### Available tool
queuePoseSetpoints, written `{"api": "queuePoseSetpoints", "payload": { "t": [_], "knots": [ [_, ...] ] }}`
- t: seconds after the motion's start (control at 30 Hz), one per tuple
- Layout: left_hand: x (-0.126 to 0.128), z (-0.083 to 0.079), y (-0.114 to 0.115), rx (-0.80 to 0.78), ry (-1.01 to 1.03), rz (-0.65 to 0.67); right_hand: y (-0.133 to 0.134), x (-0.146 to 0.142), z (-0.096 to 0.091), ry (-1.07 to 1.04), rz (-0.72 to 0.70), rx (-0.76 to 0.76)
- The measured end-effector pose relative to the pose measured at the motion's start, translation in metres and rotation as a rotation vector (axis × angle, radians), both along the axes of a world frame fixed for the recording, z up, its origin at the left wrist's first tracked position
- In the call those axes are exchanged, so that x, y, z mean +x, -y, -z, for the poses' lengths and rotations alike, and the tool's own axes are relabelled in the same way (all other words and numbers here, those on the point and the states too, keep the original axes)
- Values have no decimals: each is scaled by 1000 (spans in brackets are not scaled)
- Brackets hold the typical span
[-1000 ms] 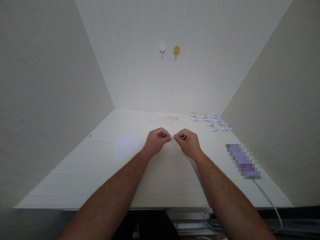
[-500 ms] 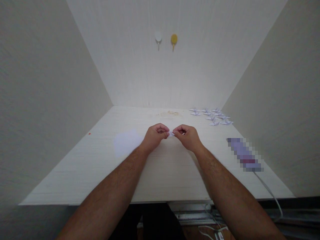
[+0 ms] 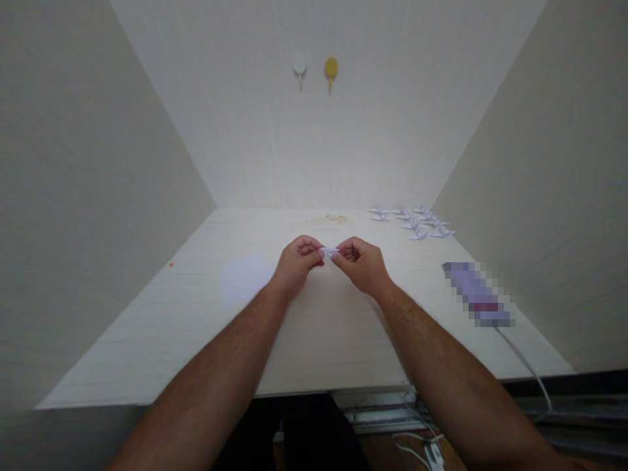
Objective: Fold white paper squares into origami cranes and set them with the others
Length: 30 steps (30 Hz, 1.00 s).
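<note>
Between my two hands, above the middle of the white table, is a small piece of folded white paper (image 3: 329,251). My left hand (image 3: 298,263) pinches its left end between thumb and fingers. On the opposite side, my right hand (image 3: 360,263) grips the right end the same way. Fingertips cover part of the paper, so its full shape is hidden. White paper sheets (image 3: 245,280) lie flat on the table to the left of my left hand. Several folded paper cranes (image 3: 417,226) stand grouped at the back right.
A blurred-out flat device (image 3: 475,294) lies at the right, with a white cable (image 3: 524,366) running over the table's front edge. Walls enclose the table (image 3: 333,340) at the back and both sides. A white hook (image 3: 299,64) and a yellow hook (image 3: 331,67) hang on the back wall.
Both hands have shifted slightly up and left in view, and more of the folded paper shows between the fingertips. The whole view has tilted a little.
</note>
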<state>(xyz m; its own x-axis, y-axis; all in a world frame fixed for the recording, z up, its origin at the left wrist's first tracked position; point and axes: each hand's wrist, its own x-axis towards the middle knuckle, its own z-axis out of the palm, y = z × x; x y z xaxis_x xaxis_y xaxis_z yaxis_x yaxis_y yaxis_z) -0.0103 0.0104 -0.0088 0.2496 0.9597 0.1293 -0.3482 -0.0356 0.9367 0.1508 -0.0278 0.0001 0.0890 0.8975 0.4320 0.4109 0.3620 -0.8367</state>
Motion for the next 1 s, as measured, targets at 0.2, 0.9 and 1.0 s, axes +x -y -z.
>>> {"api": "queuePoseSetpoints", "payload": {
  "t": [0.2, 0.9, 1.0],
  "knots": [
    [2, 0, 1, 128, -80, -2, 1, -2, 1, 2, 38, -21],
    [10, -2, 10, 11, 26, 12, 6, -7, -5, -55, 47, 125],
    [8, -3, 10, -30, 55, 73, 7, -8, -7, -81, 25, 103]
  ]
}}
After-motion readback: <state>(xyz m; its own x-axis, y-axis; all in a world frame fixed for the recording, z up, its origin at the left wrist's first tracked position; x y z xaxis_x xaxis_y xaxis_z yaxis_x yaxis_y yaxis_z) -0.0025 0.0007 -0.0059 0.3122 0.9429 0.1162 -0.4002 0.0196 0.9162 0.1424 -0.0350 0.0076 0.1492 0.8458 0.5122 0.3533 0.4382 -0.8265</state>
